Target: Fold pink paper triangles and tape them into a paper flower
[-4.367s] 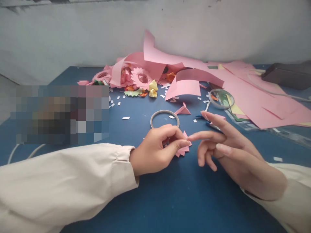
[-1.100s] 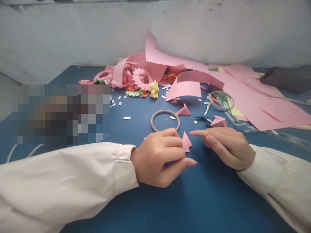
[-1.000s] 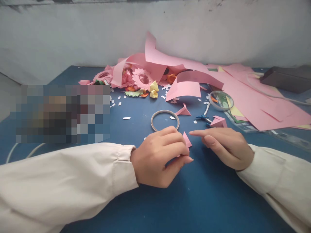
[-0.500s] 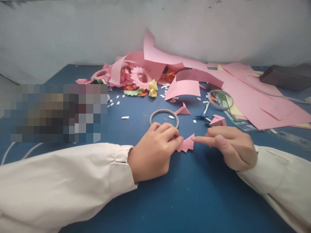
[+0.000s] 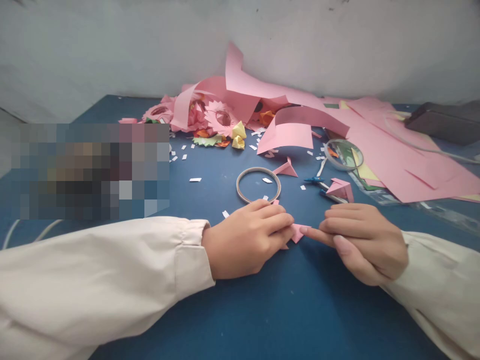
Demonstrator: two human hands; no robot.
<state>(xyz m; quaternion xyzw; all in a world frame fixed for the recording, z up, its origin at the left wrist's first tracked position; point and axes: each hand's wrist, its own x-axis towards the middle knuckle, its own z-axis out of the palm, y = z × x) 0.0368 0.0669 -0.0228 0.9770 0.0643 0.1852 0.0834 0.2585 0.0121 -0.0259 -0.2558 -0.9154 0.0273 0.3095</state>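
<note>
A folded pink paper piece (image 5: 299, 233) lies on the blue table, mostly covered by my left hand (image 5: 251, 240). The fingers of that hand are bent together over it and hold it down; a pointed bit shows below them. My right hand (image 5: 365, 242) reaches in from the right with its index finger stretched out, the fingertip touching the paper's right end. Its thumb stands apart, the other fingers are curled, and nothing is held in it. A tape roll ring (image 5: 258, 169) lies just beyond my left hand. Another folded pink piece (image 5: 339, 189) sits behind my right hand.
Curled pink sheets (image 5: 288, 135) and pink paper rings (image 5: 219, 117) are heaped at the back. Flat pink sheets (image 5: 405, 165) lie to the right, near a clear tape roll (image 5: 345, 155) and a dark object (image 5: 446, 122). White scraps (image 5: 195, 179) are scattered about. A blue-handled tool (image 5: 314, 180) lies mid-table.
My left hand has moved right and flattened over the pink paper, covering more of it. My right hand has shifted slightly down; its index fingertip stays at the paper.
</note>
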